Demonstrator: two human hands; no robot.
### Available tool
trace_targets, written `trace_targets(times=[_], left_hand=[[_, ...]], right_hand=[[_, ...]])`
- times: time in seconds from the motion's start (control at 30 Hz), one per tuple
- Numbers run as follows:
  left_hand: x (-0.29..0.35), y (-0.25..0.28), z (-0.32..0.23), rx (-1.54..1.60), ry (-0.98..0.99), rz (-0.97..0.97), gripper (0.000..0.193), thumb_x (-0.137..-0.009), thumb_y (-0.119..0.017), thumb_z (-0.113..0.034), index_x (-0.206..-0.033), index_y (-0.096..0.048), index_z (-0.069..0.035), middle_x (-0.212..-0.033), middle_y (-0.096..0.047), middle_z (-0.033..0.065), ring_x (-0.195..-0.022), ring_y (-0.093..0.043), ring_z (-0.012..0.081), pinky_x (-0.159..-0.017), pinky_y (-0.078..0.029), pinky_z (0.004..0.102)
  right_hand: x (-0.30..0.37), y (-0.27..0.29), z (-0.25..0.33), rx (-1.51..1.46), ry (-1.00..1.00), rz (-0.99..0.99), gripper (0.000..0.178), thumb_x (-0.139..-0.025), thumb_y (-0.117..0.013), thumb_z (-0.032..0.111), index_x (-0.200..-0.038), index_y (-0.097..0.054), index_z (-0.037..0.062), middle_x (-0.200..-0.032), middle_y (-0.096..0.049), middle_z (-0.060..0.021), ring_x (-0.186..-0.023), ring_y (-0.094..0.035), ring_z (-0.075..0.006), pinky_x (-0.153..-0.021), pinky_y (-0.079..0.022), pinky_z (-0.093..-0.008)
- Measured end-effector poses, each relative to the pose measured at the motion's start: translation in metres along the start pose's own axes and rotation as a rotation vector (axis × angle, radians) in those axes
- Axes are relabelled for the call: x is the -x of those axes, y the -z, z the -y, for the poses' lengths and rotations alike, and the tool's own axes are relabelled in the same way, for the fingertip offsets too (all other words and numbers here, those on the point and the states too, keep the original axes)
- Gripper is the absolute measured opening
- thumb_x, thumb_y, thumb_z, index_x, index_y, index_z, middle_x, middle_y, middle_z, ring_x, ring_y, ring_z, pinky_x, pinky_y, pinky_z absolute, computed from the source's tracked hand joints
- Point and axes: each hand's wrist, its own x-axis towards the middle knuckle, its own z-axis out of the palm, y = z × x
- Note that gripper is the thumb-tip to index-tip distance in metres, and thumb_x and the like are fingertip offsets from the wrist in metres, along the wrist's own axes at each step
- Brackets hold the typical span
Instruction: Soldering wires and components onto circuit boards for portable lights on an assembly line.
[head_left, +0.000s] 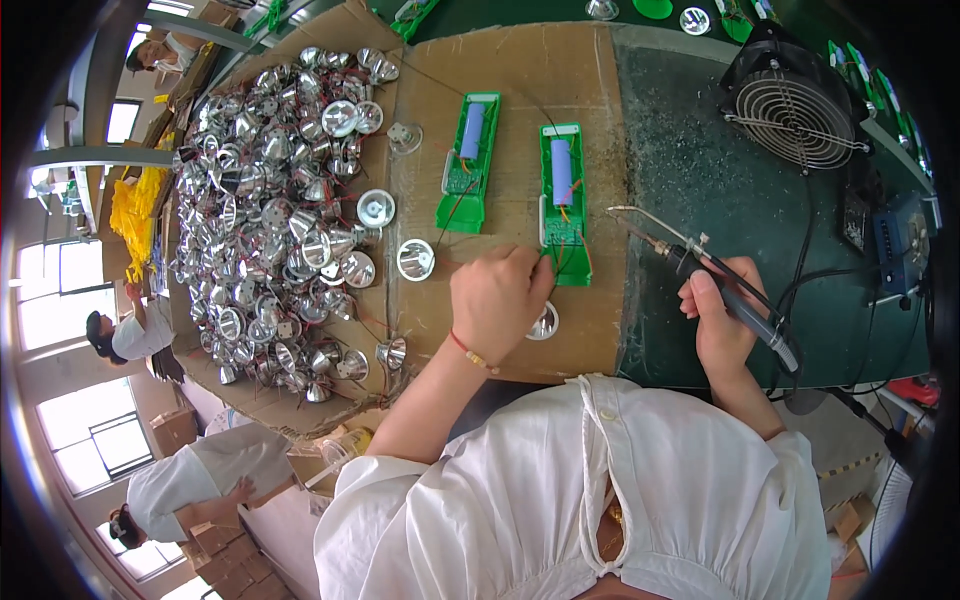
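My right hand [724, 318] is wrapped round a soldering iron [738, 298], with a thin curved metal tube fixed alongside it. The tip points left towards a green flashlight housing [573, 265], apart from it. That housing holds a purple battery cell [561, 172], a small green circuit board and orange and dark wires. My left hand [500, 302] is closed at the housing's lower left edge; what its fingers grip is hidden. Partly under that hand lies a silver reflector cup [544, 322]. A second green housing [463, 205] with a battery cell lies further left.
A large heap of silver reflector cups [270, 220] fills the left of the cardboard sheet [520, 70]. Loose cups [415, 259] lie beside it. At the right stand a black fan [795, 115] and a blue box [898, 245] with cables. Other people are in the background left.
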Motion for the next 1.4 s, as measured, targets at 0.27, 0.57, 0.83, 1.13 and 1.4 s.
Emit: trace_targets(times=[0.27,0.57,0.83,1.13,1.4], left_hand=[[-0.136,-0.004,-0.003,-0.046,0.003,-0.001,0.026,-0.073,-0.054,-0.03,-0.063,-0.063,-0.007,-0.063,-0.06,0.0158,-0.061,-0.06,0.0324,-0.055,-0.048,0.04],[-0.24,0.031,0.046,0.134,-0.089,-0.129,0.052,-0.081,-0.053,-0.046,-0.112,-0.056,-0.004,-0.112,-0.053,0.0192,-0.1,-0.054,0.0348,-0.085,-0.043,0.0388],[-0.098,0.024,0.058,-0.158,0.044,0.256,0.068,-0.071,-0.063,-0.034,-0.126,-0.036,-0.004,-0.108,-0.047,0.0232,-0.086,-0.057,0.0389,-0.075,-0.048,0.0431],[-0.019,0.003,-0.018,0.135,0.034,0.012,0.068,-0.07,-0.063,-0.028,-0.128,-0.033,-0.005,-0.111,-0.044,0.0212,-0.08,-0.058,0.0374,-0.069,-0.05,0.0415],[0.011,0.077,0.063,-0.092,-0.014,0.004,0.036,-0.065,-0.063,-0.004,-0.1,-0.061,-0.01,-0.106,-0.054,0.0098,-0.102,-0.051,0.0288,-0.086,-0.041,0.0382]], right_hand=[[-0.008,0.024,-0.009,0.037,-0.065,-0.126,0.017,-0.078,-0.064,0.007,-0.086,-0.051,-0.0001,-0.067,-0.058,-0.0076,-0.054,-0.055,-0.009,-0.048,-0.044,-0.0195],[-0.01,0.026,-0.009,-0.022,-0.112,-0.136,0.017,-0.079,-0.064,0.008,-0.086,-0.05,-0.0004,-0.067,-0.059,-0.0082,-0.054,-0.054,-0.0088,-0.048,-0.044,-0.0202],[-0.01,0.026,-0.002,-0.062,-0.11,-0.099,0.019,-0.081,-0.063,0.011,-0.088,-0.05,-0.0008,-0.066,-0.058,-0.0085,-0.054,-0.053,-0.0091,-0.049,-0.043,-0.0202],[-0.006,0.026,-0.006,0.023,0.001,-0.181,0.018,-0.082,-0.061,0.013,-0.089,-0.052,-0.0013,-0.065,-0.058,-0.008,-0.052,-0.052,-0.0088,-0.047,-0.041,-0.0186],[0.004,0.022,-0.001,0.033,0.004,-0.149,0.018,-0.082,-0.061,0.013,-0.089,-0.052,-0.0009,-0.065,-0.057,-0.0077,-0.051,-0.051,-0.0085,-0.047,-0.041,-0.0185]])
